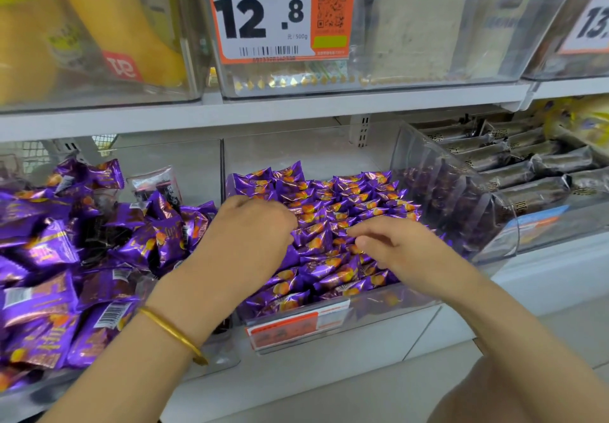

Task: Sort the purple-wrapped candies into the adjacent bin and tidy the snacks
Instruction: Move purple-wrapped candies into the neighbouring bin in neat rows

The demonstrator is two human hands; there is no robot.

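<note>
A gold bangle [174, 333] circles the left wrist as a shopworker's two hands work over the middle bin [329, 310] of a shop shelf. The left hand [253, 231] curls its fingers down into the purple-wrapped candies [346, 198]; its fingertips are hidden, so whether it grasps any cannot be told. The right hand [395, 251] hovers with thumb and forefinger bent close together just above the wrappers, and a pinch cannot be confirmed either.

The candies sit heaped to the bin's front wall. One careless sweep of either wrist would likely tip the front packets over that low edge onto the ledge below. The rows farther back lie neat, and a raking pull could drag them out of line. In the left bin [217, 353] purple packets [49, 244] lie jumbled with dark packets [99, 234], so a hurried handful risks carrying a wrong one across. The raised clear lid [454, 191] stands close beside the right hand and could be knocked.

The count: two hands, one bangle, three bins on this shelf, one orange label [283, 327] on the middle bin. The candies run to several dozen, too many to count exactly. At least eight dark-wrapped bars [527, 172] fill the right bin. Above, two price cards show, one reading 12.8 [263, 10], beside yellow packs [115, 10].
</note>
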